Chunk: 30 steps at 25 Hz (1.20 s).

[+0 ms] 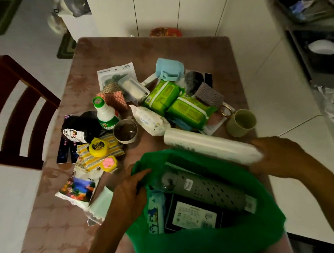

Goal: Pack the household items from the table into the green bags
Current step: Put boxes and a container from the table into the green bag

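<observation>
The step in hand looks like loading a long white plastic-wrapped roll [211, 145] into the open green fabric bag [199, 247] that sits at the near edge of the brown patterned table [54, 226]. The right hand [280, 154] is closed around the right end of the roll, which lies slantwise over the far right rim of the bag, its left end reaching toward the pile of goods. The left hand [131, 191] is curled on the left rim of the bag, pinching the cloth to hold the mouth open. Inside the bag already lie a grey perforated cylinder [204, 189], a dark flat box [195, 216] and a blue-and-white printed pack [155, 215]. The next move likely calls for tipping the roll down into the free space alongside the cylinder, while the left hand keeps the opening wide. Many items remain on the table farther off.
</observation>
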### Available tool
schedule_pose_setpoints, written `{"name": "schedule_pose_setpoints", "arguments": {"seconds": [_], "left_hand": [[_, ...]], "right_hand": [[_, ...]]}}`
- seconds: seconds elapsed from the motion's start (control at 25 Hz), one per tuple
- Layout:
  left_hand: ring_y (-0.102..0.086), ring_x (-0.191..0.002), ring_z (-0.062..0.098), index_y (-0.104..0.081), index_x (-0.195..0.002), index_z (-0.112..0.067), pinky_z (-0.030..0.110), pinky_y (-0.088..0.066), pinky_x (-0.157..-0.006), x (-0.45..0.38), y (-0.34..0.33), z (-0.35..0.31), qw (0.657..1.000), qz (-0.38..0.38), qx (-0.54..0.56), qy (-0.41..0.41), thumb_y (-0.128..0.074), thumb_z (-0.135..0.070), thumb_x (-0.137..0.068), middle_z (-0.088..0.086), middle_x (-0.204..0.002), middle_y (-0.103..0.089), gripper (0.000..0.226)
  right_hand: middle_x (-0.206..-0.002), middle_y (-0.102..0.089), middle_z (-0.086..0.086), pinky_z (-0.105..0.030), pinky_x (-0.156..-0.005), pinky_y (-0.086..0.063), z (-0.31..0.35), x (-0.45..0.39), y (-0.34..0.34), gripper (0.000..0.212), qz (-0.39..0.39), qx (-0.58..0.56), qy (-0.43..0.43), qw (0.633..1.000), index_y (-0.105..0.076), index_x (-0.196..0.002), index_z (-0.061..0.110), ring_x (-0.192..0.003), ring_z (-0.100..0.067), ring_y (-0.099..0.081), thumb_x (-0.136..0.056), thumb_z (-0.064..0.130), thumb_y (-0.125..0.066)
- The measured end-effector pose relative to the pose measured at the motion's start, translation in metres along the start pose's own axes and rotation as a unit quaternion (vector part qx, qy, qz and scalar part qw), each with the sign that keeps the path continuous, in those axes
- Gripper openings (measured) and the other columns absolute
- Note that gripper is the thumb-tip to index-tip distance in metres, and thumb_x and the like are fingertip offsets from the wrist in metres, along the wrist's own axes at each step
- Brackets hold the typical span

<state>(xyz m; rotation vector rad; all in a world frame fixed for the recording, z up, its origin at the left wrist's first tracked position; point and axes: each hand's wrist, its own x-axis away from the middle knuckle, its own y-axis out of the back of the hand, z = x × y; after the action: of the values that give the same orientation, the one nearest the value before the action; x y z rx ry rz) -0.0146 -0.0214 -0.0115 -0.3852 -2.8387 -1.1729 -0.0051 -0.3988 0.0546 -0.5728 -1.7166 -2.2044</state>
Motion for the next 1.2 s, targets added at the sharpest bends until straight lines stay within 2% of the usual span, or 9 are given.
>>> {"name": "schedule_pose_setpoints", "arguments": {"seconds": [0.12,0.28,0.44,0.6,0.72,0.84,1.0,1.08,1.2], "left_hand": [[-0.054,-0.056,0.005,-0.053,-0.137,-0.01,0.014,-0.045,-0.058,0.004,0.001,-0.003,1.0,0.008,0.007,-0.015,-0.06,0.01,-0.081,0.024,-0.125,-0.059,0.06],[-0.061,-0.094,0.029,-0.046,-0.142,-0.015,0.037,-0.052,-0.084,0.007,0.008,-0.008,0.999,-0.005,0.011,-0.032,-0.057,0.014,-0.079,0.023,-0.138,-0.048,0.07],[-0.059,-0.086,0.026,-0.051,-0.139,-0.014,0.03,-0.051,-0.078,0.011,0.013,-0.01,0.997,-0.02,-0.023,-0.072,-0.058,0.02,-0.074,0.024,-0.128,-0.055,0.073],[-0.052,-0.105,0.016,-0.051,-0.139,-0.013,0.012,-0.045,-0.091,0.008,0.018,-0.012,0.993,-0.043,0.008,-0.113,-0.057,0.023,-0.075,0.019,-0.134,-0.051,0.074],[-0.052,-0.119,0.031,-0.048,-0.141,-0.017,0.038,-0.049,-0.098,-0.009,0.021,-0.017,0.993,-0.034,0.007,-0.116,-0.052,0.017,-0.076,0.018,-0.143,-0.045,0.073],[-0.059,-0.113,0.037,-0.05,-0.14,-0.019,0.04,-0.052,-0.088,-0.01,0.011,-0.02,0.991,-0.009,-0.051,-0.119,-0.056,0.014,-0.072,0.018,-0.146,-0.044,0.075],[-0.063,-0.076,0.024,-0.053,-0.137,-0.018,0.027,-0.05,-0.075,-0.002,0.001,-0.013,0.996,-0.007,-0.043,-0.078,-0.059,0.012,-0.073,0.019,-0.14,-0.05,0.071],[-0.054,-0.061,0.009,-0.056,-0.134,-0.016,0.022,-0.047,-0.068,-0.004,0.002,-0.009,0.997,-0.023,-0.033,-0.059,-0.06,0.011,-0.073,0.02,-0.138,-0.052,0.067],[-0.065,-0.074,0.028,-0.061,-0.129,-0.014,0.033,-0.055,-0.071,-0.012,0.006,-0.008,0.999,-0.042,-0.024,-0.003,-0.059,0.013,-0.076,0.023,-0.138,-0.05,0.06]], "right_hand": [[-0.095,-0.067,0.021,-0.016,-0.061,-0.05,-0.018,0.079,-0.003,0.061,0.043,-0.176,0.014,0.983,-0.054,-0.106,0.058,-0.084,-0.006,-0.066,-0.058,0.037,-0.085],[-0.118,-0.059,0.026,-0.015,-0.085,-0.048,0.005,0.098,-0.067,0.069,0.133,-0.056,0.075,0.987,-0.05,-0.127,0.054,-0.103,0.002,-0.059,-0.065,0.039,-0.076],[-0.135,-0.052,0.015,-0.028,-0.101,-0.044,0.056,0.077,-0.13,0.07,0.176,-0.086,0.16,0.967,-0.044,-0.138,0.044,-0.118,-0.008,-0.051,-0.076,0.032,-0.074],[-0.137,-0.046,0.004,-0.037,-0.099,-0.044,0.078,0.067,-0.168,0.07,0.019,-0.052,0.143,0.988,-0.039,-0.145,0.037,-0.119,-0.023,-0.046,-0.082,0.039,-0.068],[-0.141,-0.05,-0.006,-0.047,-0.103,-0.04,0.078,0.043,-0.163,0.067,-0.126,-0.046,0.063,0.989,-0.042,-0.146,0.026,-0.124,-0.035,-0.046,-0.085,0.033,-0.069],[-0.137,-0.053,-0.011,-0.055,-0.106,-0.035,0.086,0.024,-0.158,0.063,-0.191,-0.022,0.035,0.981,-0.05,-0.14,0.019,-0.124,-0.036,-0.046,-0.082,0.031,-0.072],[-0.132,-0.057,-0.003,-0.047,-0.102,-0.037,0.086,0.022,-0.14,0.048,-0.121,0.008,0.014,0.993,-0.057,-0.133,0.025,-0.12,-0.03,-0.05,-0.087,0.036,-0.064],[-0.112,-0.067,0.001,-0.038,-0.084,-0.047,0.088,0.012,-0.114,0.037,-0.146,0.035,0.037,0.988,-0.068,-0.114,0.027,-0.101,-0.024,-0.06,-0.085,0.048,-0.056],[-0.087,-0.069,0.002,-0.029,-0.061,-0.051,0.123,-0.038,-0.07,0.024,-0.253,-0.16,0.117,0.947,-0.067,-0.094,0.024,-0.075,-0.014,-0.063,-0.083,0.042,-0.056]]}}
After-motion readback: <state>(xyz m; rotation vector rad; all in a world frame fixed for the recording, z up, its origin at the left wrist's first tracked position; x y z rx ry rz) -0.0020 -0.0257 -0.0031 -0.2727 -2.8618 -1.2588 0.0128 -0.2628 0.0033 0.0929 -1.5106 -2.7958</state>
